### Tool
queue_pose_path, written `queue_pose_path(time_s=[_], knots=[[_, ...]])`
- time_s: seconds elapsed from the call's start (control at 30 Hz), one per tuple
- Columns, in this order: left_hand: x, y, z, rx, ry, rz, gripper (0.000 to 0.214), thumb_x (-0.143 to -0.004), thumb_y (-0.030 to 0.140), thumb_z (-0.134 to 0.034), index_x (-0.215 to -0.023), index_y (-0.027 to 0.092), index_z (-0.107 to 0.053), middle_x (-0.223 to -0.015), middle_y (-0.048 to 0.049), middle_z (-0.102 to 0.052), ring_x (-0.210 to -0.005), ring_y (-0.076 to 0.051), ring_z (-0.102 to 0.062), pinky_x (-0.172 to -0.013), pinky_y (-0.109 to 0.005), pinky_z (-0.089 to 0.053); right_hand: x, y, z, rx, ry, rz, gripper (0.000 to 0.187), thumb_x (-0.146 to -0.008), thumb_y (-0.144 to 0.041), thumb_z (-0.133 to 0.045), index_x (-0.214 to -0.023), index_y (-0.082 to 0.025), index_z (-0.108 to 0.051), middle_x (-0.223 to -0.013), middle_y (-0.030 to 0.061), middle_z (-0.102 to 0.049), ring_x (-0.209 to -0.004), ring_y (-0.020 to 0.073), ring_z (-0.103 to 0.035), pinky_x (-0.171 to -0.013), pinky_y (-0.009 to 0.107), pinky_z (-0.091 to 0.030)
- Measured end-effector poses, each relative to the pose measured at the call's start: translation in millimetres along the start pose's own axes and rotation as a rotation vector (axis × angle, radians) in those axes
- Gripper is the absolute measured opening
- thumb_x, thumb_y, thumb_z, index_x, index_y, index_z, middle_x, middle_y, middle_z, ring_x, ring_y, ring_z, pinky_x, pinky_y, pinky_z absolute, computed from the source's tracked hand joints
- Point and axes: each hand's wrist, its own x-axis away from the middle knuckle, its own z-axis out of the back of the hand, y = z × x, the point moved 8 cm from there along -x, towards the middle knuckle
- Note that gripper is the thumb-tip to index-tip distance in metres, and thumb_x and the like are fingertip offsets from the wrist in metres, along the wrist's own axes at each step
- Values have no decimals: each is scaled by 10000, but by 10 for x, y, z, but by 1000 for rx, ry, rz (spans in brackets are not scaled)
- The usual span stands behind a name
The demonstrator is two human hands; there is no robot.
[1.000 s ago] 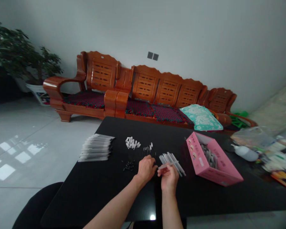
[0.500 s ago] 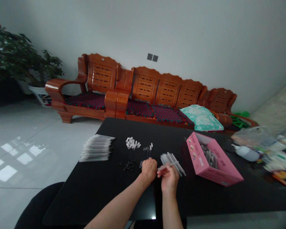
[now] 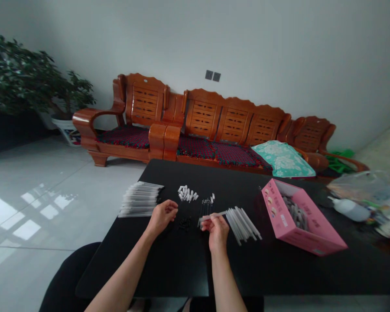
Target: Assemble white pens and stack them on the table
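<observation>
My right hand (image 3: 217,230) pinches a whitish, translucent pen barrel (image 3: 211,216), which lies nearly level above thin dark pen refills (image 3: 206,207). My left hand (image 3: 164,216) is curled, its fingertips together beside a small heap of black plugs (image 3: 184,223); anything in them is too small to make out. White pen caps (image 3: 187,193) lie in a loose cluster beyond the plugs. To the left is a row of whitish pens (image 3: 139,200) with dark ends. More loose barrels (image 3: 242,224) lie fanned to the right of my right hand.
A pink box (image 3: 308,242) with grey pieces inside stands on the black table (image 3: 175,268). Farther right are a white squeeze bottle (image 3: 350,209) and plastic bags. Behind the table runs a wooden sofa (image 3: 201,112) with a turquoise pillow (image 3: 284,158).
My left hand has moved left from the refills to beside the black plugs. My right hand, still holding the barrel, has shifted slightly left. The view has turned a little.
</observation>
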Motion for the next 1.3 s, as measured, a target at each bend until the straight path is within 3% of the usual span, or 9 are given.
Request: queue_pose_path(time_s=[0.1, 0.23, 1.3], knots=[[-1, -118, 34, 182, -24, 2, 280, -760, 352, -613, -919, 125, -649, -705, -27, -628, -633, -148, -605, -574, -247, -497, -70, 47, -175, -17, -21, -2, 234, -696, -300, -696, -808, -152, -554, -672, 56, -729, -500, 172, -674, -397, 225, -515], [21, -191, -7, 242, -17, 9, 282, -765, 376, -628, -884, 125, -674, -668, -21, -627, -597, -130, -579, -531, -216, -457, -147, -14, -267, -36, -6, 30, 243, -705, -308, -701, -825, -157, -555, -682, 56, -734, -545, 182, -695, -456, 246, -549], [33, -256, -28, 320, -37, 10, 239, -769, 346, -668, -875, 132, -685, -696, -27, -625, -604, -121, -562, -519, -197, -435, -175, -129, -194, -42, 22, 71, 208, -711, -264, -701, -810, -143, -564, -670, 60, -733, -554, 192, -701, -487, 270, -566]])
